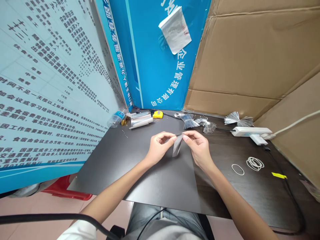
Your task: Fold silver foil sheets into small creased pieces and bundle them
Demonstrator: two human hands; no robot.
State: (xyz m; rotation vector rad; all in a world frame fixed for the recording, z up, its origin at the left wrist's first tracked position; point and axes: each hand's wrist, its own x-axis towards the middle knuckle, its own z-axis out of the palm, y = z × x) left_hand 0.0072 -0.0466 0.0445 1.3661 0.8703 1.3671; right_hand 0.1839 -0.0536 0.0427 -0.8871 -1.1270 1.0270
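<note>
Both my hands are over the middle of the table, their thumbs and fingertips pinched close together. Between them hangs a small, thin, greyish see-through piece [177,146], perhaps plastic film, with a dark line along its top edge. My left hand [160,146] grips that top edge at its left end. At the right end, my right hand [198,146] pinches the same edge. The fingertips partly cover the piece, and its exact kind cannot be made out. Its lower part dangles free above the dark grey mat [155,180].
At the back left are a plastic bottle [117,118], silvery rolled packets [141,120] and a yellow tape measure [157,114]. Bundles of silvery strips [190,121] lie behind my hands. To the right are a white power strip [246,131], white rings [255,164] and a black cable [287,186].
</note>
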